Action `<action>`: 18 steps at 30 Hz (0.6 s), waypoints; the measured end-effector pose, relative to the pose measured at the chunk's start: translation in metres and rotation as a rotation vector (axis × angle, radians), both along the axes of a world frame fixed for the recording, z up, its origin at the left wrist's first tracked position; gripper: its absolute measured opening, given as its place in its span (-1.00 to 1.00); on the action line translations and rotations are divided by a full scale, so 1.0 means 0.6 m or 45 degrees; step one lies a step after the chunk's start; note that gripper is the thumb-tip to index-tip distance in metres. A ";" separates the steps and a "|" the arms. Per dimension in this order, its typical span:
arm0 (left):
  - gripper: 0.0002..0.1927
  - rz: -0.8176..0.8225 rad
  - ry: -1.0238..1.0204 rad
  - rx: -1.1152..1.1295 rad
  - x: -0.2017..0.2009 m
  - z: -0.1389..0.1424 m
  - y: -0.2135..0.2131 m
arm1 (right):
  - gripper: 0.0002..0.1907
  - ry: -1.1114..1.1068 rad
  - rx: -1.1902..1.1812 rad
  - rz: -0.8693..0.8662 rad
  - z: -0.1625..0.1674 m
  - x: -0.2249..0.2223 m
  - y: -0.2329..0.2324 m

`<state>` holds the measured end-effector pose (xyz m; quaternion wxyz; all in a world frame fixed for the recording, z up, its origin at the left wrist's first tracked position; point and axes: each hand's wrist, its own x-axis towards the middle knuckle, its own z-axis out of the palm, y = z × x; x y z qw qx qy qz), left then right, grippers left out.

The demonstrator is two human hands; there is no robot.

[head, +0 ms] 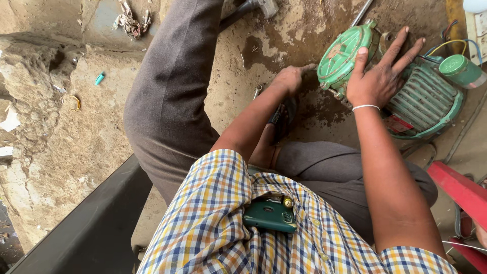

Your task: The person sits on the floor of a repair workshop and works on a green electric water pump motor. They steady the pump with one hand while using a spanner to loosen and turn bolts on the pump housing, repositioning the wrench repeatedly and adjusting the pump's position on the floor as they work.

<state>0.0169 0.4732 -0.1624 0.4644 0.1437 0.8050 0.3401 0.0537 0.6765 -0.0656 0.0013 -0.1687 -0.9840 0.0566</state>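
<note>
Bare earthen floor (66, 147), dusty and pitted, with a darker oil-stained patch beside a green electric motor (421, 101). The motor lies on the floor at upper right: a cast metal body with parallel cooling ribs along its housing, chipped green paint, and a round domed end cover (341, 55) with raised radial ridges, which stands tilted at the motor's left end. Yellow and blue wires (456, 43) loop near a green cylindrical cap (459, 68) at the motor's far side.

The person's right hand (381, 76) rests flat on the motor where the end cover meets the ribbed body, fingers spread apart and extended, gripping nothing; a thin white bangle (366, 107) circles the wrist. The left hand (290, 78) is lowered to the floor just left of the end cover, fingers curled together with the fingertips toward the cover's lower edge; whether it pinches anything cannot be told.

A small metal tool (257, 91) lies on the floor beside the left forearm. A hammer head (264, 7) shows at the top edge. The person wears grey trousers (172, 96) and a checked shirt (228, 228) of yellow, blue and white, with a dark green phone (269, 215) tucked at the front. A red painted bar (459, 190) crosses the lower right.
</note>
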 end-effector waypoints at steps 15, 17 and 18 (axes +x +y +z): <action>-0.58 0.261 -0.371 0.089 -0.083 -0.031 0.052 | -0.14 0.015 -0.016 0.004 0.005 -0.004 -0.003; -0.60 0.186 -0.162 0.097 -0.057 -0.033 0.045 | -0.13 -0.005 -0.023 -0.014 0.005 -0.004 -0.003; -0.61 0.168 -0.080 0.160 -0.044 -0.033 0.043 | -0.13 -0.001 -0.030 -0.009 0.005 -0.004 -0.003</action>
